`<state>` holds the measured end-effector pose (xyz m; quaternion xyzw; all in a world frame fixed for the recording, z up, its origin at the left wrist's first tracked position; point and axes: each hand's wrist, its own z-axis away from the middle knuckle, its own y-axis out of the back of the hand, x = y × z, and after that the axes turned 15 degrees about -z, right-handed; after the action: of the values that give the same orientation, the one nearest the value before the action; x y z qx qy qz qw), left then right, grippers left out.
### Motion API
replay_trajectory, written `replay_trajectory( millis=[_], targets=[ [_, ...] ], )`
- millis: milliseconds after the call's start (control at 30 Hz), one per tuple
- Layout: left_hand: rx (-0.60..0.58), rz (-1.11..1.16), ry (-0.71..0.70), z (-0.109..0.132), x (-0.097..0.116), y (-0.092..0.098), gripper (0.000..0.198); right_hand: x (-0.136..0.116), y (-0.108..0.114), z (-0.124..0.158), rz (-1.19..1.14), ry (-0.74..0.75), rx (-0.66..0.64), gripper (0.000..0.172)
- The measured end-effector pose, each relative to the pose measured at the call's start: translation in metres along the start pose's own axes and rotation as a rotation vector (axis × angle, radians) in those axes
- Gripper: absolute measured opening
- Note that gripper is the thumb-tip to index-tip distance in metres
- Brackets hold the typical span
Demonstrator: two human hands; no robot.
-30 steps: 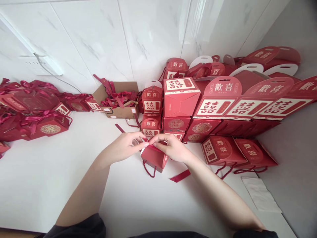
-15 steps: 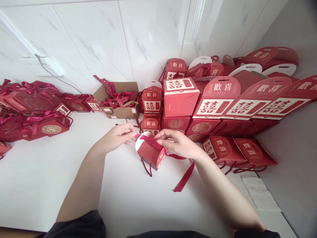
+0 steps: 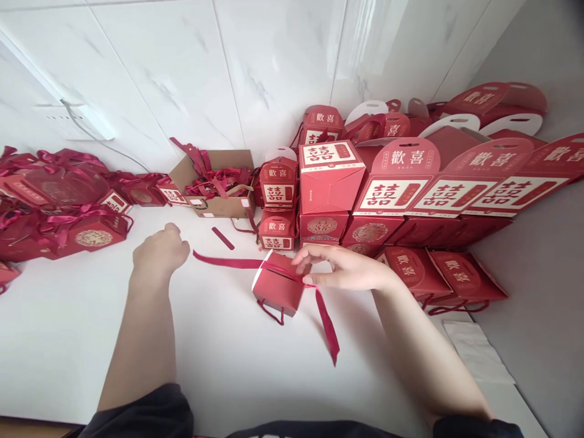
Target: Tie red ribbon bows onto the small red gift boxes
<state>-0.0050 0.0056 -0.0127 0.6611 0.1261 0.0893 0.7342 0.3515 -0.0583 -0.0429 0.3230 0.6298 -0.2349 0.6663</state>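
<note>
A small red box with a twisted cord handle stands on the white table. Across its top lies a dark red ribbon, one end stretching left and the other hanging down on the right. My right hand is at the box's right top edge, its thumb and fingers closed on the ribbon. Left of the ribbon's free end, my left hand is closed, and what it holds, if anything, is hidden.
Behind stands a cardboard box full of red ribbons. Stacked red gift boxes fill the right back, and ribboned boxes the left. A loose red strip lies mid-table; white paper lies at right.
My left hand has moved left, away from the box, and has closed. The ribbon's left part now stretches out over the table. The box has turned slightly, and my right hand remains beside it.
</note>
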Motion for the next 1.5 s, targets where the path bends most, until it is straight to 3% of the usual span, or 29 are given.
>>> replay_trajectory(
  millis=[67,133,167,233,333,500,567,800,1033,1133,1233,1300,1400,1500],
  targets=[
    [0.007,-0.021,-0.132,0.007,0.007,0.001,0.039,-0.001,0.003,0.003,0.011,0.021,0.118,0.028],
    [-0.145,0.135,-0.434,0.019,0.022,0.002,0.045,-0.001,0.006,0.006,0.048,0.021,0.218,0.029],
    [-0.282,0.208,-0.587,0.026,0.030,0.002,0.047,-0.001,0.007,0.007,0.064,0.010,0.234,0.031],
    [-0.534,0.312,-0.805,0.038,0.045,0.003,0.048,0.001,0.010,0.010,0.071,-0.030,0.191,0.034],
    [-0.638,0.387,-0.939,0.049,0.059,0.001,0.047,0.006,0.012,0.008,0.032,-0.134,-0.006,0.040],
    [-0.688,0.447,-0.986,0.046,0.063,-0.009,0.035,0.018,0.011,-0.008,-0.219,-0.136,-0.379,0.044],
    [-0.710,0.472,-0.981,0.043,0.063,-0.011,0.032,0.024,0.011,-0.012,-0.291,-0.124,-0.410,0.040],
    [-0.753,0.603,-0.779,0.036,0.063,-0.009,0.037,0.024,0.012,-0.002,-0.147,-0.129,-0.153,0.030],
    [-0.676,0.620,-0.745,0.036,0.058,-0.003,0.033,-0.013,0.011,0.025,0.408,0.039,0.191,0.008],
    [-0.749,0.640,-0.762,0.037,0.061,-0.005,0.037,-0.022,0.009,0.032,0.499,0.126,0.174,0.008],
    [-0.826,0.637,-0.810,0.037,0.064,-0.007,0.037,-0.016,0.012,0.031,0.298,0.000,-0.044,0.004],
    [-0.826,0.646,-0.819,0.037,0.066,-0.009,0.038,-0.003,0.015,0.024,0.027,-0.125,-0.137,0.019],
    [-0.816,0.682,-0.835,0.037,0.067,-0.009,0.036,0.019,0.018,0.009,-0.350,-0.215,-0.057,0.045],
    [-0.861,0.721,-0.864,0.038,0.067,-0.008,0.032,0.033,0.018,-0.003,-0.390,-0.272,-0.099,0.049]
  ],
)
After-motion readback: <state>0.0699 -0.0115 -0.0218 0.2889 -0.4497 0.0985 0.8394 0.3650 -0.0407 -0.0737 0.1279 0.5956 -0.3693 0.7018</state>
